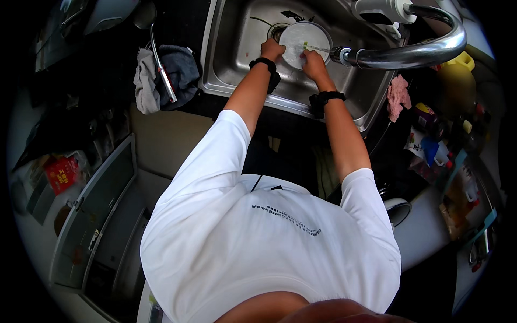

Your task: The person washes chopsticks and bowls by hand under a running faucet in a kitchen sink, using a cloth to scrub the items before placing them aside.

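A round white bowl or basin (297,38) stands in the stainless steel sink (226,60), partly over the drain. My left hand (272,50) grips its near left rim. At its near right side is my right hand (314,64), fingers curled inward over the bowl; a small green piece (305,45) lies by its fingertips, and whether the fingers hold it is not clear. Water runs from the chrome faucet (420,58) into the bowl from the right. Dark green leaves (293,16) and a thin stem lie in the sink beyond the bowl. Each wrist wears a black band.
Left of the sink, a metal ladle (161,74) lies across a grey cloth (147,80) and a blue-grey cloth (181,68). A pink cloth (398,97) lies right of the sink, near bottles and packages. The faucet arches over the sink's right side.
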Motion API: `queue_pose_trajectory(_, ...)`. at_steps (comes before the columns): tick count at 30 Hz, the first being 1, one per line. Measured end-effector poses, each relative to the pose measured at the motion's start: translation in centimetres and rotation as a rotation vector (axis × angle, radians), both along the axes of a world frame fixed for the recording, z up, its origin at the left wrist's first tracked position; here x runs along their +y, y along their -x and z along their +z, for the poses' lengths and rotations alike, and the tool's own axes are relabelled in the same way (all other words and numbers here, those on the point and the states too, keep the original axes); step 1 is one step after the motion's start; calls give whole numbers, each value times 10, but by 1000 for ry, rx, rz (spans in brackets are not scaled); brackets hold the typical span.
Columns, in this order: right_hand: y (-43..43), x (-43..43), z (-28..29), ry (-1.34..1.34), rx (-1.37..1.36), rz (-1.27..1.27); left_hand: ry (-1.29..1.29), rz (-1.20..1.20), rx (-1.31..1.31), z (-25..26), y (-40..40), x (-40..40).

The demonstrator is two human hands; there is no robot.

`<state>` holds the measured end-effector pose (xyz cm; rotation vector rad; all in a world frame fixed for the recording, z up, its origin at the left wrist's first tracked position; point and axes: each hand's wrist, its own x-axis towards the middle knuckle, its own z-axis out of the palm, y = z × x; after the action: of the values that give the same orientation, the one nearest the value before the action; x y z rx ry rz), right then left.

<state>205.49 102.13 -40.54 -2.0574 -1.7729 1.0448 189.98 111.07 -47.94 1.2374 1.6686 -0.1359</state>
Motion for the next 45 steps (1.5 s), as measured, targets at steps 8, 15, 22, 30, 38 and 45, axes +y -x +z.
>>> queue_pose_trajectory(8, 22, -8, -13, 67, -58, 326, 356, 404, -286, -14, -3, -13)
queue_pose_trajectory(15, 11, 1, -9, 130, -460, 601, 293, 396, -497, -7, 8, -23)
queue_pose_trajectory(22, 20, 16, -7, 119, -487, 778, 374, 446, -297, -23, -7, -19)
queue_pose_trajectory(30, 19, 20, -10, 139, -509, 757, 428, 596, -369, 7, -14, -25)
queue_pose_trajectory(38, 19, 32, 0, 177, -518, 710, 432, 526, -485, 18, -16, -18)
queue_pose_trajectory(45, 26, 32, -8, 146, -541, 672, 458, 477, -576, 30, -22, -12)
